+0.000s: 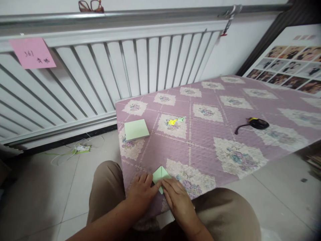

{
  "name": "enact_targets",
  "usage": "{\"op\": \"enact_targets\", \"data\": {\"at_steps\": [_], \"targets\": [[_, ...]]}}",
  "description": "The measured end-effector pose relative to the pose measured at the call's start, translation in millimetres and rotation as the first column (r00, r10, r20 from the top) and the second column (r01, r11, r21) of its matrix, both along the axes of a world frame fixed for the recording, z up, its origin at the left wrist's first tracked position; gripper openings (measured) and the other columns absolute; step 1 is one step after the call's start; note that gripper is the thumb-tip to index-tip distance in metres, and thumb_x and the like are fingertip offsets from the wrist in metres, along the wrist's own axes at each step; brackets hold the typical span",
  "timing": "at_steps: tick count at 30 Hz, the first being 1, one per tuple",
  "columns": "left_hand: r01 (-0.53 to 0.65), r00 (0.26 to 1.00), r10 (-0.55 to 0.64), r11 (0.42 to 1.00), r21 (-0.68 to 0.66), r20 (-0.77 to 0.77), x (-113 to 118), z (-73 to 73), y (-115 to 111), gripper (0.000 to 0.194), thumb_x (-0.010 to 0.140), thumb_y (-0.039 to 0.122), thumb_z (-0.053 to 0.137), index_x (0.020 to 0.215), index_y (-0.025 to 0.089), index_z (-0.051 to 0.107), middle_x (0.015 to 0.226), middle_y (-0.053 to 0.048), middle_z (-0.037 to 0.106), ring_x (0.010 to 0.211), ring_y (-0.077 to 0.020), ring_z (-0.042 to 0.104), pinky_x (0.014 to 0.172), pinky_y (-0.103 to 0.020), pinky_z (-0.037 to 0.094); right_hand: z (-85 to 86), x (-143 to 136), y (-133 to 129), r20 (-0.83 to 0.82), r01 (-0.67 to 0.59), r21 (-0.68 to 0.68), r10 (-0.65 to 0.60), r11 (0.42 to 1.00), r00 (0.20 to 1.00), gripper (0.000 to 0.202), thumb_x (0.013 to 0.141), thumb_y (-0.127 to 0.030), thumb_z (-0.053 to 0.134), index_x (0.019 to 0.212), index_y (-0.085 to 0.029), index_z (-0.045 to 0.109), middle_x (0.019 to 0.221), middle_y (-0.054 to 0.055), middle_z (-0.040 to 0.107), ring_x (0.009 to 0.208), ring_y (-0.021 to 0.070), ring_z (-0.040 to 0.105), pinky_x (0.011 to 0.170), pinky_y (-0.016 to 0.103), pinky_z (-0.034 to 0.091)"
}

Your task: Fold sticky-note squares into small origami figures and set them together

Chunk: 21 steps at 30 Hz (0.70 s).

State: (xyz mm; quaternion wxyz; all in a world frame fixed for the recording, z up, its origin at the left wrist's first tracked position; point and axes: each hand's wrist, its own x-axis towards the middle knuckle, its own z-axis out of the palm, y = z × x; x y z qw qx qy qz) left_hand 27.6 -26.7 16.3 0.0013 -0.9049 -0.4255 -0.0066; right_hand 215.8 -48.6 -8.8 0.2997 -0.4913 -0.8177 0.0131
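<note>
A light green sheet of origami paper (pixel 161 172), folded to a small diamond shape with a crease down its middle, lies on the tablecloth at the near edge. My left hand (pixel 140 190) is closed at its left side, fingers curled and thumb pressing on the lower part. From the right, my right hand (pixel 178 197) lies over the paper's lower right side with its fingers pressed together, pinning it down. The fingers hide part of the lower folds. Farther back sit a small yellow folded paper piece (pixel 172 122) and a small green folded paper piece (pixel 181 119).
A stack of green square paper (pixel 136 129) lies at the table's left edge. The table has a purple floral cloth (pixel 173 147). A black object with a curved strap (pixel 259 124) rests at right. Behind stands a white radiator (pixel 140 63); a cable (pixel 75 150) lies on the floor.
</note>
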Motion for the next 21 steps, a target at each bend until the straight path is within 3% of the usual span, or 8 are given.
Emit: {"op": "enact_targets", "data": {"at_steps": [6, 12, 16, 21], "targets": [[-0.026, 0.992, 0.022, 0.999, 0.028, 0.120, -22.3, -12.9, -1.0, 0.040, 0.092, 0.021, 0.048, 0.132, 0.025, 0.047, 0.128, -0.009, 0.051, 0.115, -0.0258, 0.046, 0.096, -0.042, 0.040, -1.5, 0.4, -3.4, 0.109, 0.028, -0.014, -0.026, 1.000, 0.994, 0.027, 0.090, -0.023, 0.049, 0.114, -0.020, 0.062, 0.108, 0.008, 0.067, 0.105, 0.0241, 0.061, 0.091, 0.041, 0.052], [0.010, 0.984, -0.017, 0.999, 0.041, 0.175, -30.8, -15.4, -3.1, 0.047, 0.090, 0.020, 0.052, 0.134, 0.034, 0.044, 0.131, -0.007, 0.050, 0.116, -0.0269, 0.046, 0.096, -0.045, 0.040, -2.2, -2.3, -4.3, 0.139, 0.044, -0.009, -0.042, 0.999, 0.989, 0.027, 0.090, -0.022, 0.049, 0.114, -0.018, 0.062, 0.109, 0.010, 0.066, 0.107, 0.0263, 0.059, 0.090, 0.043, 0.052], [-0.007, 0.963, -0.004, 0.999, 0.037, 0.271, -32.9, -15.8, -0.9, 0.040, 0.091, 0.014, 0.048, 0.128, 0.028, 0.051, 0.123, -0.006, 0.056, 0.111, -0.0229, 0.050, 0.095, -0.040, 0.042, -3.2, -2.4, -3.7, 0.128, 0.061, -0.011, -0.059, 0.998, 0.990, 0.028, 0.091, -0.023, 0.048, 0.115, -0.020, 0.061, 0.109, 0.009, 0.066, 0.108, 0.0256, 0.059, 0.090, 0.041, 0.052], [-0.097, 0.903, 0.124, 0.992, -0.085, 0.411, -24.8, -9.8, 12.8, 0.023, 0.091, 0.017, 0.050, 0.110, 0.023, 0.061, 0.104, -0.004, 0.064, 0.096, -0.0194, 0.055, 0.087, -0.035, 0.045, -1.6, -2.9, -2.1, 0.107, 0.043, -0.021, -0.040, 0.999, 0.993, 0.027, 0.092, -0.023, 0.045, 0.113, -0.018, 0.061, 0.107, 0.010, 0.066, 0.104, 0.0249, 0.060, 0.090, 0.042, 0.052]]}}
